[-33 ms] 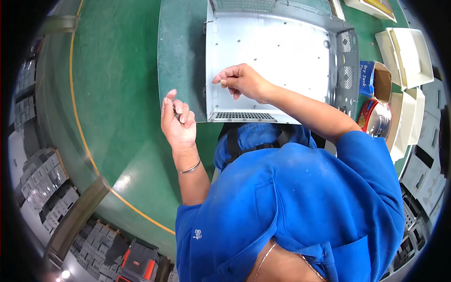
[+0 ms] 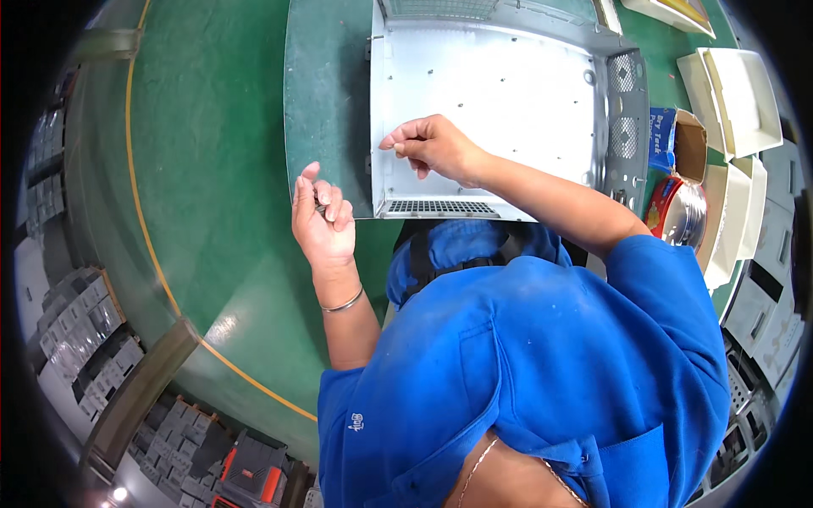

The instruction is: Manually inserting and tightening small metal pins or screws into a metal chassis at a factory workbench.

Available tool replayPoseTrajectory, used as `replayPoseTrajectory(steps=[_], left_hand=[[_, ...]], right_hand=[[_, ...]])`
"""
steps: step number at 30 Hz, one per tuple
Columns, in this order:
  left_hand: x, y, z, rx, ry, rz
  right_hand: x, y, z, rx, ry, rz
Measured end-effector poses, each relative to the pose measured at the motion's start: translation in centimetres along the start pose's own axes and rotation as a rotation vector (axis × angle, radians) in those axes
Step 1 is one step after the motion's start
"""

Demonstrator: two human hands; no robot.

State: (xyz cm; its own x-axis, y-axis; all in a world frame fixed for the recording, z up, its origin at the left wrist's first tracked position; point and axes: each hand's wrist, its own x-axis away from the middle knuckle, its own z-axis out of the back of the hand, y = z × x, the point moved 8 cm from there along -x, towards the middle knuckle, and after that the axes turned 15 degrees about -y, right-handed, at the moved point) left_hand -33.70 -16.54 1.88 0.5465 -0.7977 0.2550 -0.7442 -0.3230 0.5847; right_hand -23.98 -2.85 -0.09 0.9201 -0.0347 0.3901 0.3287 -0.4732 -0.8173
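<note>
Head view: right hand (image 2: 445, 151) pinches small part (image 2: 395, 146) over case (image 2: 525, 110); left hand (image 2: 324, 230) cups bits (image 2: 321, 207); lettered box (image 2: 663, 142) beside case.

We see a workshop or factory floor here: smooth green-painted flooring (image 2: 229, 169) crossed by a thin yellow marking line (image 2: 129, 102), pallet-like stacks of grey box-shaped parts (image 2: 85, 313) along the edge, cream plastic open-topped bins (image 2: 754, 106), an open silver sheet-metal case with perforated vents (image 2: 525, 110), and a plain blue work shirt (image 2: 559, 339).
</note>
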Motion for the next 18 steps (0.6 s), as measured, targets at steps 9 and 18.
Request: replayPoseTrajectory(steps=[9, 18], left_hand=[[0.7, -1.0, 0.2, 0.042, 0.002, 0.025], [1.0, -1.3, -0.3, 0.079, -0.014, 0.026]], right_hand=[[-1.1, 0.5, -0.3, -0.005, 0.114, 0.088], [-1.4, 0.8, -0.8, -0.042, 0.093, 0.087]])
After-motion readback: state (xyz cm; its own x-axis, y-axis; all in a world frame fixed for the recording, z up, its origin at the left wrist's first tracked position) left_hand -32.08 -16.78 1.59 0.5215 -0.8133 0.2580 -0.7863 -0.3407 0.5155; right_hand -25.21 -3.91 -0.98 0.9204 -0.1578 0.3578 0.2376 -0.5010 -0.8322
